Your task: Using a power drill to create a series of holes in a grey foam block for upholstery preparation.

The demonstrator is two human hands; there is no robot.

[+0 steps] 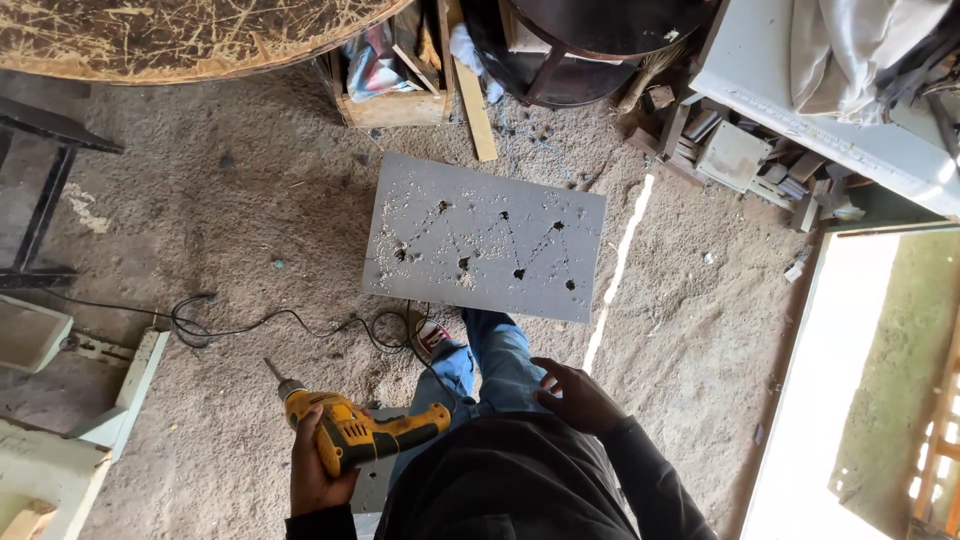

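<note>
yellow drill point(350, 432) in left hand point(315, 465); wooden crate point(390, 75) holds rags.

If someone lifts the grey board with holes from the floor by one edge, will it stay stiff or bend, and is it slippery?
The grey board lies flat with straight edges, so it probably stays stiff when lifted. It is broad, so likely awkward and rather heavy for one hand. Sawdust scattered over it would probably slide off and make the grip dusty.

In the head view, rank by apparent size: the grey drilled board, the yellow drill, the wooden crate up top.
1. Grey drilled board, clearly largest.
2. Yellow drill and wooden crate look alike; the drill, in the left hand, is nearer the camera and the crate partly hidden, so unranked.
</note>
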